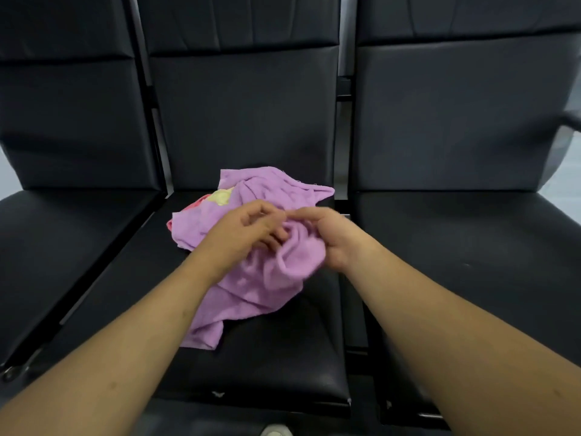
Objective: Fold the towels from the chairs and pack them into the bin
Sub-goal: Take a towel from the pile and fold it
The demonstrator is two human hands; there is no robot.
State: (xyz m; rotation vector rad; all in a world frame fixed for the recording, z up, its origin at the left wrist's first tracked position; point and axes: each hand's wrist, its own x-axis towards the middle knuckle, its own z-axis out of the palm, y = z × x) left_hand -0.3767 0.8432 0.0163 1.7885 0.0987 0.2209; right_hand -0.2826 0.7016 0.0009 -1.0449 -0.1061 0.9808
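Purple, crumpled terry towel (251, 297) bunches in my fingers (301, 212): my right hand (330, 237) pinches a fold, my left hand (248, 229) curls into it. It lies mid-frame on the black padded chair seat (283, 366). It looks soft, light and floppy, so it is best taken by its corners.

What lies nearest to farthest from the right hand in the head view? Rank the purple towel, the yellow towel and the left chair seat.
1. Purple towel: gripped in the right hand itself.
2. Yellow towel: peeking out up-left, under the purple one.
3. Left chair seat: far left, beyond the pile.
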